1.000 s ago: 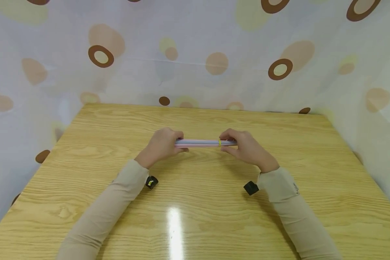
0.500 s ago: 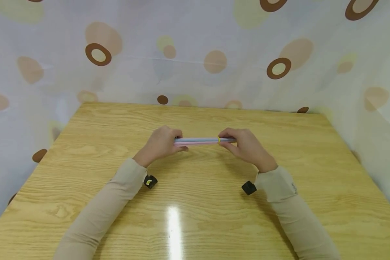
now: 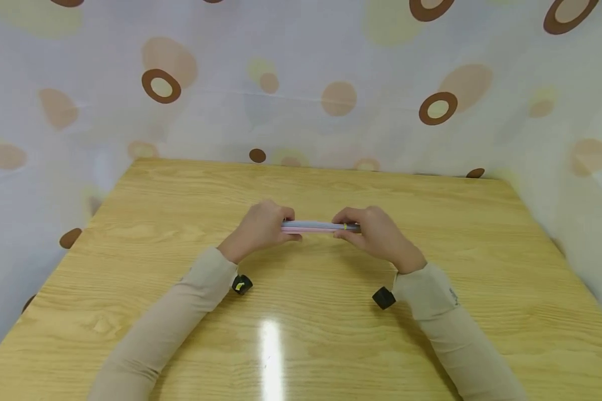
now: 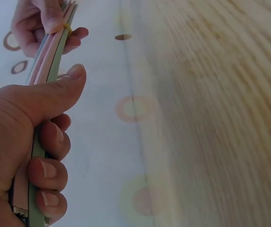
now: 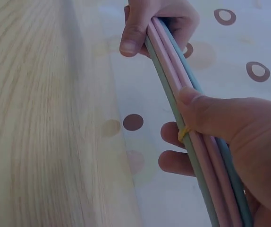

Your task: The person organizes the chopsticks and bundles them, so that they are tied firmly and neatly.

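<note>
A bundle of long, thin pastel sticks (image 3: pixel 311 225) in pink, green and blue lies sideways between both hands above the table. My left hand (image 3: pixel 263 227) grips its left part, fingers curled round it and thumb along the sticks (image 4: pixel 46 71) in the left wrist view. My right hand (image 3: pixel 378 236) pinches the other part between thumb and fingers. A small yellow rubber band (image 5: pixel 183 133) circles the bundle right at the right hand's fingers. The bundle's two ends are mostly hidden by the palms.
Under the hands is a wooden table (image 3: pixel 301 312) with a bright light reflection near the front. White cloth (image 3: pixel 291 122) with brown and yellow spots rises behind and beside it. A small black camera (image 3: pixel 383 298) hangs at the right wrist, another (image 3: pixel 242 284) at the left.
My right hand has slid left along the bundle, so the yellow band now sits between its fingers rather than at their tips. The hands are closer together; the view has shifted slightly.
</note>
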